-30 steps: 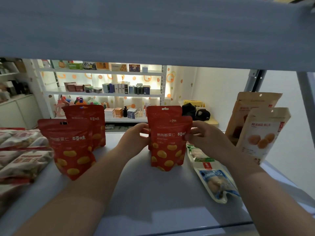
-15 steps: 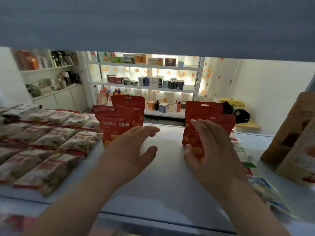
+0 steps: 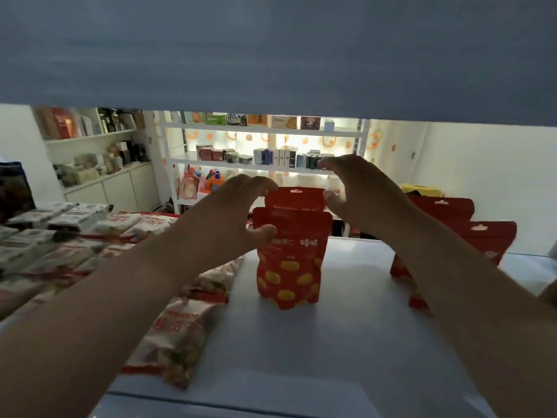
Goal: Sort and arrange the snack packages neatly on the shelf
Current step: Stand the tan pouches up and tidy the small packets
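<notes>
Shelf [image 3: 346,342] is looking about half sorted; flat packs [image 3: 60,242] are lying in rows at left; right red pouches [image 3: 482,236] are standing paired; centre red pouches [image 3: 289,267] are standing front-to-back, awaiting squaring; right hand [image 3: 364,194] is hovering, grip wide, holding nothing; left hand [image 3: 229,212] thumb is touching the front pouch, grip unclear.

Shelf [image 3: 346,351] layout: two pouches stand at 12 o'clock, the front pouch [image 3: 291,267] directly before the rear pouch [image 3: 294,199], overlapping it. Right pouches [image 3: 491,239], two, stand at 2 o'clock, one before the other. Flat packs [image 3: 177,336] lie in rows from 7 to 10 o'clock, the closest near the front pouch's 8 o'clock. Left hand [image 3: 232,218] sits at the pair's 10 o'clock with its thumb on the front pouch. Right hand [image 3: 358,194] is at their 1 o'clock. Upper board [image 3: 271,49] overhead. Display rack [image 3: 265,167] well behind, 12 o'clock.
</notes>
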Demonstrator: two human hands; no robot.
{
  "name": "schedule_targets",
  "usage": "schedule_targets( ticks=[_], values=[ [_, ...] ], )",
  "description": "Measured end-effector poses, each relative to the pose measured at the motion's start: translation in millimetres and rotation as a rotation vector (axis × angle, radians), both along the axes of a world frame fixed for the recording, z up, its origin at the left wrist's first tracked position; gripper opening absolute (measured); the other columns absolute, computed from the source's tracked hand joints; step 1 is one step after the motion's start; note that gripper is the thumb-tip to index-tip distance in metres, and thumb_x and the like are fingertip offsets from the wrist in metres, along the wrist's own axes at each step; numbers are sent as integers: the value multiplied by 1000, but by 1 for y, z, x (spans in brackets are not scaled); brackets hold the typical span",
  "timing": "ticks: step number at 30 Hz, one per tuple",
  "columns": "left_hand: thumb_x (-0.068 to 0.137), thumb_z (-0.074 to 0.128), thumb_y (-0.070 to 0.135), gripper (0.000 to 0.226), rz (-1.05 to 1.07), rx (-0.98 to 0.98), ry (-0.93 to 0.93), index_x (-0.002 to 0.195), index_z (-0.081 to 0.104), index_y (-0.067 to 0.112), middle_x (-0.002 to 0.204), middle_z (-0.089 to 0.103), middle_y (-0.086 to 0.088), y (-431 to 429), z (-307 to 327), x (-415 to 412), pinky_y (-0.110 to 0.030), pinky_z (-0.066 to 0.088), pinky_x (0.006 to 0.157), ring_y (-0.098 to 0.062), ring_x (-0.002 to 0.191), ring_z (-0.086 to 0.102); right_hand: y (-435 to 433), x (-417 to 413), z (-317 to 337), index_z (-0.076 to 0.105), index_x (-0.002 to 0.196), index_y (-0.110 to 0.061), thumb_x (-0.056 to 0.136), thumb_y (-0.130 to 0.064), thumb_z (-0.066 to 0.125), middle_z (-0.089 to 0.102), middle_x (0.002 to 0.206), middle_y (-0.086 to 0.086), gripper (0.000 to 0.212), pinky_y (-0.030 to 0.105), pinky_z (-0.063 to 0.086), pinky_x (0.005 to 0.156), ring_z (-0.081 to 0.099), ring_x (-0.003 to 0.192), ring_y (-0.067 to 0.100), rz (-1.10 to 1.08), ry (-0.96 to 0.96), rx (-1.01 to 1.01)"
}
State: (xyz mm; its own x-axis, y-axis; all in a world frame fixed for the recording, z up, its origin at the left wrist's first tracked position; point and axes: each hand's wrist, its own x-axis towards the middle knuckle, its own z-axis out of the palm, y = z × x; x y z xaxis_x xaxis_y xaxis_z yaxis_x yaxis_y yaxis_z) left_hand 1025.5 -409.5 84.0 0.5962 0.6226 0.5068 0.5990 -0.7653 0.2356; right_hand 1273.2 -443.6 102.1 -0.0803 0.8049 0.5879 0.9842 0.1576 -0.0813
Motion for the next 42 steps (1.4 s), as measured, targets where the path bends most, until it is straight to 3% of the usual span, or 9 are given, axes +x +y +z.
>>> schedule_targets(
  ticks=[5,8,12,18,22,26,30,33,42],
  values=[
    [77,79,33,45,-90,-214,-2,115,55,42,101,60,24,32,-2,4,-16,48,71,5,87,61,43,3,19,66,119,-21,93,-25,65,69,114,-3,26,25,52,77,64,92,11,-49,-5,-317],
    [80,75,22,28,-153,-282,-26,99,62,37,95,65,16,39,-5,8,-28,56,73,-3,80,66,50,1,23,73,106,-25,93,-21,64,64,94,-14,16,17,46,69,58,80,3,-53,-98,-365],
    [82,68,9,28,-235,-406,-122,91,62,35,95,66,3,40,-9,17,-36,61,66,-12,73,70,45,8,29,72,98,-28,91,-20,66,60,88,-17,12,18,38,63,53,78,0,-99,-139,-365],
    [83,68,21,25,-228,-304,-85,96,57,39,93,61,17,34,-16,43,-28,53,69,-7,80,63,23,36,35,75,101,-26,91,-19,67,64,97,-11,15,19,39,67,56,85,5,-121,-123,-380],
    [83,67,27,29,-226,-305,-116,93,53,51,93,58,26,18,-20,63,-16,46,64,9,82,58,10,54,36,75,101,-26,91,-18,67,60,94,-13,15,15,35,65,53,80,1,-116,-122,-380],
    [84,66,27,32,-231,-321,-141,87,51,55,94,59,27,2,-20,80,-19,49,69,8,83,59,2,69,38,75,102,-25,91,-18,67,59,91,-15,15,15,35,64,54,82,2,-98,-131,-395],
    [87,65,28,24,-232,-369,-155,99,55,46,100,61,23,-11,-24,90,-32,57,78,0,87,64,-3,81,39,74,105,-26,91,-19,66,62,95,-13,17,16,37,65,59,88,7,-81,-140,-409],
    [79,74,30,35,-226,-372,-175,103,53,45,101,63,21,-22,-29,92,-35,57,77,-2,88,64,-5,85,39,74,102,-28,91,-18,66,59,87,-19,17,17,38,63,60,81,5,-51,-114,-423],
    [81,73,29,38,-116,-241,-156,100,45,46,94,56,29,-23,-34,106,-15,44,65,7,83,56,-1,90,40,72,97,-29,88,-22,71,47,80,-25,12,18,34,60,50,75,-1,-38,-220,-383]
  ],
)
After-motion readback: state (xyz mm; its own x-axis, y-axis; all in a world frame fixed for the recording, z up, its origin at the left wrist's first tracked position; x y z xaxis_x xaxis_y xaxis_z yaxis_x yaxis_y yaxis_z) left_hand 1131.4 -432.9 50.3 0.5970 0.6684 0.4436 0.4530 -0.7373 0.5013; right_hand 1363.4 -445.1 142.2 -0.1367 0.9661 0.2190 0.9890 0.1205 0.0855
